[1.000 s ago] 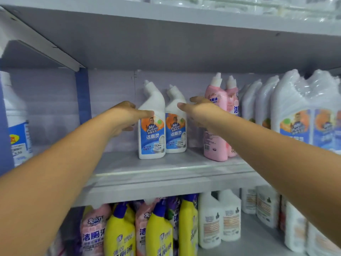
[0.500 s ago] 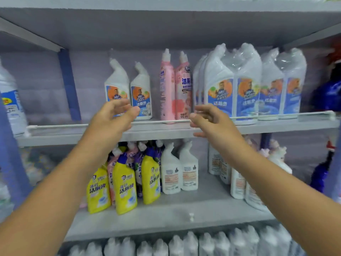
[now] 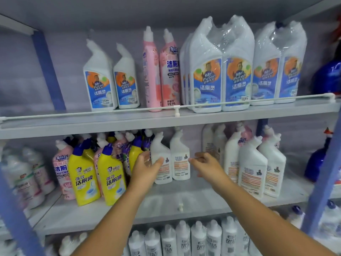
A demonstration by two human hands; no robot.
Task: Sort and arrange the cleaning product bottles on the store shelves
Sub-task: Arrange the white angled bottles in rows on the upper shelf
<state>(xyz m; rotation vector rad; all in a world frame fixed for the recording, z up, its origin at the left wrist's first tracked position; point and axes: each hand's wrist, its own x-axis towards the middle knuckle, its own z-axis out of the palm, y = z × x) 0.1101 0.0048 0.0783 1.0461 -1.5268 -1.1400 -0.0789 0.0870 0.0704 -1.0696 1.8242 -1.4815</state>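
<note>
The upper shelf [image 3: 110, 124] looks settled: two white bottles with blue labels [image 3: 110, 80] face forward, two pink bottles [image 3: 160, 71] stand to their right, and wrapped packs [image 3: 221, 71] line up further right. The middle shelf [image 3: 184, 200] still seems to need work; two white bottles there [image 3: 170, 159] show their back labels, so turning them is likely the step in hand.

The left hand [image 3: 145, 169] has its fingers spread and lies against the left one of this pair, thumb across its front. The right hand [image 3: 204, 165] is spread too, just right of the pair, and whether it touches is unclear. Left of the left hand, yellow bottles [image 3: 96, 174] with blue caps crowd together with pink ones. Right of the right hand, more white bottles [image 3: 252, 170] stand back-label outward.
</note>
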